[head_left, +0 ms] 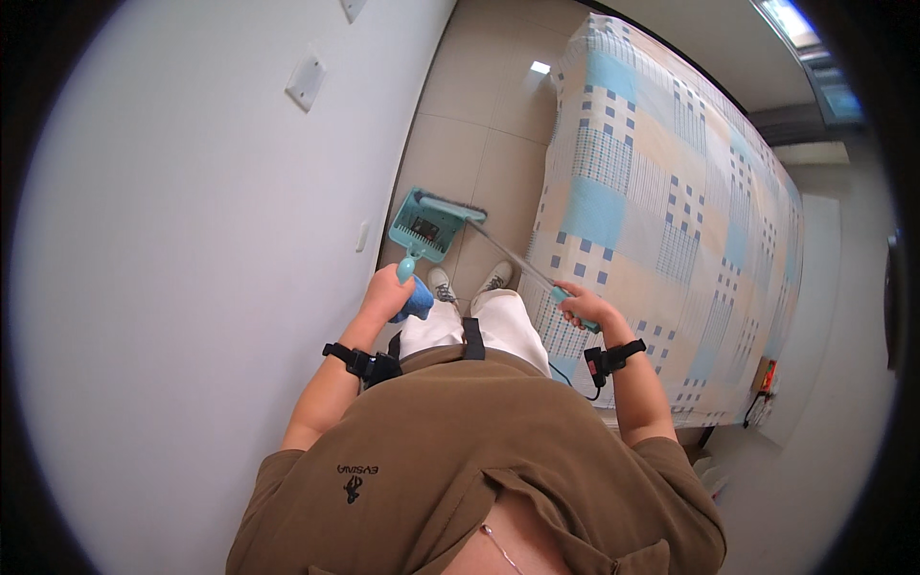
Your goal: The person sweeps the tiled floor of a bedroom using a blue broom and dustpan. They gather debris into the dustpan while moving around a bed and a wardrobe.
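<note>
Sweeping looks under way: ahead of the left hand (387, 292), a teal plastic dustpan with a toothed edge (402, 222) holds a small dark patch, too small to identify. That hand is closed around its handle, a bunched blue cloth (418, 301) just beside. The right hand (584, 306) grasps the teal grip of a grey-shafted broom (518, 260), its head at the pan's far side. What remains on the beige tiled floor (460, 144) cannot be told.
</note>
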Demonstrator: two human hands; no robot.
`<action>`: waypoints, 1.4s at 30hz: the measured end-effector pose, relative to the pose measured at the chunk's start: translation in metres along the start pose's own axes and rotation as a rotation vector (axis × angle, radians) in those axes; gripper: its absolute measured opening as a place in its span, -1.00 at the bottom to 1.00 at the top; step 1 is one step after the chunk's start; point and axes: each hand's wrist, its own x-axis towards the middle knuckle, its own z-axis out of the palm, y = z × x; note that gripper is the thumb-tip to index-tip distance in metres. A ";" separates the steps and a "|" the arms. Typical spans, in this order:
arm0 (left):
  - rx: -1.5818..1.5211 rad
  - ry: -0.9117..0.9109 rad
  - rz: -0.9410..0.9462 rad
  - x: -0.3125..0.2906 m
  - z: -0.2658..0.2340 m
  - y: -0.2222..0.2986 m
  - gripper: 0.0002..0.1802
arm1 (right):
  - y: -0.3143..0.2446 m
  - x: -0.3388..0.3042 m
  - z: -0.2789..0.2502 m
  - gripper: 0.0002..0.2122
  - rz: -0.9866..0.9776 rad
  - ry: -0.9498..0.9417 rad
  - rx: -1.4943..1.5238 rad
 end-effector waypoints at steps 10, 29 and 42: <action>0.163 -0.211 0.099 0.007 0.011 0.045 -0.74 | 0.022 0.027 0.005 -0.37 -0.062 0.148 0.544; 0.199 -0.234 0.124 0.016 0.013 0.049 -0.72 | 0.048 -0.038 0.052 -0.37 -0.032 0.113 0.523; 0.265 -0.347 0.220 0.004 0.037 0.069 -0.75 | 0.047 0.014 0.048 -0.34 0.041 0.162 0.959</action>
